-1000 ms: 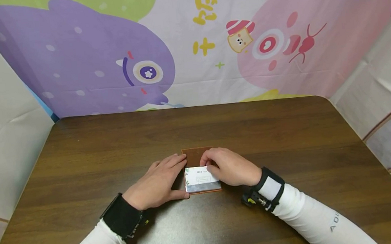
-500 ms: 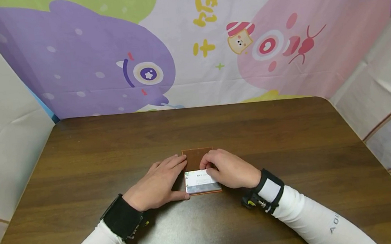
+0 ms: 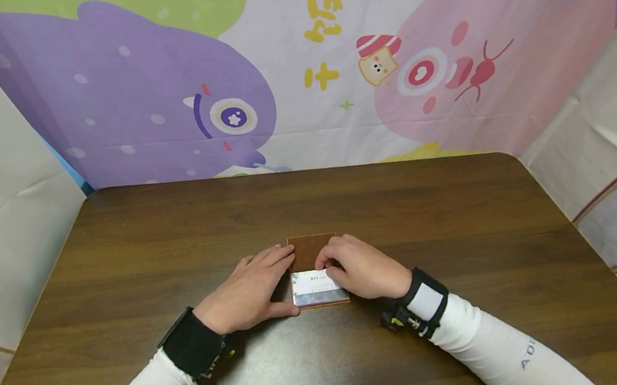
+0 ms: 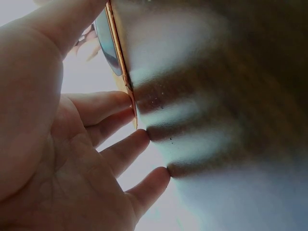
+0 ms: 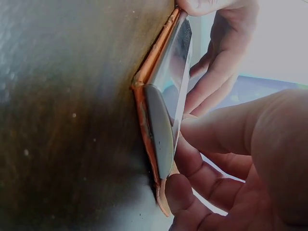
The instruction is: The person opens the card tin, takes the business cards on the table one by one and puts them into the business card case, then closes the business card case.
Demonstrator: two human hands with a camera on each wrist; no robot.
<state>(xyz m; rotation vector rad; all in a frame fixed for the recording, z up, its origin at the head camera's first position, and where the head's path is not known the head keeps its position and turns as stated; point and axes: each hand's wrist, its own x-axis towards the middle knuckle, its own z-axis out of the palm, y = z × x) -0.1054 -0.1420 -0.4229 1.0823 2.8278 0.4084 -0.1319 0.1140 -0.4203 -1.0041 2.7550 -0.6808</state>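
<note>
A brown leather business card case (image 3: pixel 311 249) lies unfolded on the table, its far flap bare. Over its near half is a white business card (image 3: pixel 308 284) with a grey band and small print. My left hand (image 3: pixel 247 292) rests along the case's left side, fingers straight, with fingertips at the far left corner and thumb at the near left corner. My right hand (image 3: pixel 370 268), fingers curled, pinches the card near its far right part and hides that corner. The right wrist view shows the case's shiny metal body (image 5: pixel 160 127) and orange-brown leather edge, with the thumb against the card.
The dark brown wooden table (image 3: pixel 410 207) stretches around the case. A patterned cloth (image 3: pixel 314 136) hangs along its far edge, and pale cloth panels (image 3: pixel 12 184) stand at the sides. Each wrist carries a black strap (image 3: pixel 191 343).
The card's far edge has shifted toward me, baring more of the brown flap. My right hand has moved very slightly nearer with it; the left hand stays where it was.
</note>
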